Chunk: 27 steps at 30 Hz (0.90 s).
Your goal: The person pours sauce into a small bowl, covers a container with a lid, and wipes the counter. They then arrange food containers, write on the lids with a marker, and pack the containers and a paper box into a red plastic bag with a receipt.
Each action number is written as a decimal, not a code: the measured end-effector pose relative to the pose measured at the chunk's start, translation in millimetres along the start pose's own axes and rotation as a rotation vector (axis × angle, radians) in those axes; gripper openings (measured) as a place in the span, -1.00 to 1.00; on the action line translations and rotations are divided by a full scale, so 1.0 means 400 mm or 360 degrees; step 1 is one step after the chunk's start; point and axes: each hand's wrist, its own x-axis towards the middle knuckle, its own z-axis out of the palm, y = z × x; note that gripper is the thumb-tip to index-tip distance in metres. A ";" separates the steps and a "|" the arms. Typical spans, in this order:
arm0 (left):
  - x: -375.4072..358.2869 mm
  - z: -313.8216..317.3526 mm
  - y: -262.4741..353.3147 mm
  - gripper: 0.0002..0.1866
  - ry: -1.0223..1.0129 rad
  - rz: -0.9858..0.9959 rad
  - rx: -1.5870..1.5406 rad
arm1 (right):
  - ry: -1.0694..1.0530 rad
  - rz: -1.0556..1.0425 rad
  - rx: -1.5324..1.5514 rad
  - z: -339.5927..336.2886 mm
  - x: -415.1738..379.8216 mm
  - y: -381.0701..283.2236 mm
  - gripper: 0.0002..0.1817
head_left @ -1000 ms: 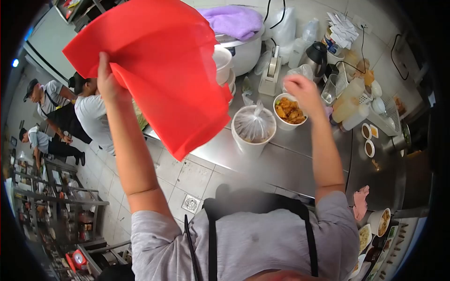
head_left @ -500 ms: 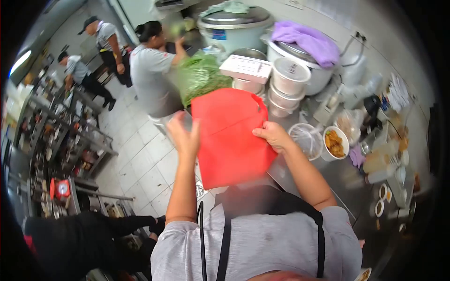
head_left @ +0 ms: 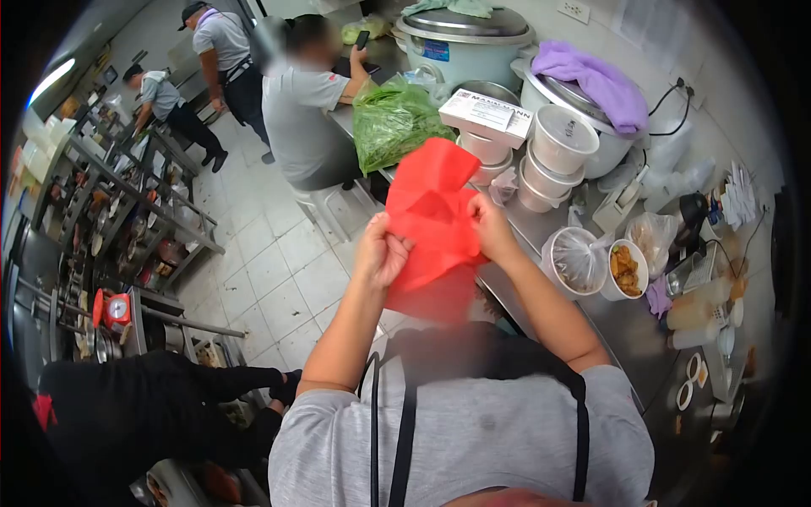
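A red cloth-like bag (head_left: 432,241) hangs crumpled in front of my chest, with its upper part folded over and its lower edge blurred. My left hand (head_left: 382,251) grips its left side with curled fingers. On the opposite side, my right hand (head_left: 492,230) pinches the bag's edge. Beyond the bag, on the steel counter (head_left: 604,338), lies a clear plastic bag of green leaves (head_left: 397,122). To the right of my right hand are a tub covered with plastic (head_left: 577,264) and a white tub of browned food (head_left: 626,270).
Lidded white tubs (head_left: 553,160) and a white box (head_left: 486,117) are stacked by two large rice cookers (head_left: 460,51). One co-worker (head_left: 308,118) sits on a stool holding a phone; others stand farther back. Metal shelves (head_left: 127,194) line the left. Someone in black (head_left: 152,422) is close at lower left.
The bag has gone from spread flat to crumpled and folded. My left hand, open beside it before, has closed on its left side. The view has shifted slightly.
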 end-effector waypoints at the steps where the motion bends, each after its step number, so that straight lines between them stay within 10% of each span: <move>1: 0.014 -0.032 0.018 -0.89 -0.0369 -0.0161 -0.0178 | 0.0114 -0.0098 -0.0077 -0.002 0.013 0.005 -0.94; 3: 0.053 -0.113 0.048 -0.86 -0.1106 -0.0493 -0.0556 | 0.0167 0.0451 0.0889 -0.047 0.060 -0.084 -0.85; 4: 0.020 -0.090 0.062 -0.81 -0.0755 -0.0330 -0.0159 | 0.0197 0.0717 0.1372 -0.077 0.085 -0.116 -0.80; 7: -0.042 -0.072 0.077 -0.63 -0.0416 0.0063 0.1344 | 0.0133 0.0569 0.1496 -0.180 0.151 -0.110 -0.77; 11: -0.041 -0.086 0.118 -0.60 -0.0089 -0.0489 0.2447 | 0.0149 0.0501 0.0501 -0.141 0.116 -0.181 -0.92; 13: 0.043 -0.301 0.259 -0.64 0.0360 0.0211 0.1556 | -0.0127 0.0178 -0.0786 -0.158 0.106 -0.143 -0.94; 15: -0.010 -0.188 0.321 -0.66 0.0338 0.0276 0.0575 | -0.0052 0.0137 -0.0382 -0.153 0.097 -0.102 -0.86; 18: 0.039 -0.305 0.307 -0.55 0.0410 0.0232 0.0619 | 0.0087 0.0048 -0.0164 -0.155 0.130 -0.119 -0.95; 21: -0.024 -0.271 0.331 -0.25 0.0551 0.0012 0.2028 | 0.0263 0.0192 0.0375 -0.139 0.133 -0.198 -0.92; 24: -0.097 -0.020 0.249 0.06 -0.0092 0.0992 0.1906 | -0.0099 0.0107 -0.0158 -0.111 0.143 -0.239 -0.84; 27: -0.049 0.090 0.109 0.12 0.0063 0.1750 0.3313 | -0.0388 -0.0278 -0.0477 0.009 0.134 -0.260 -0.76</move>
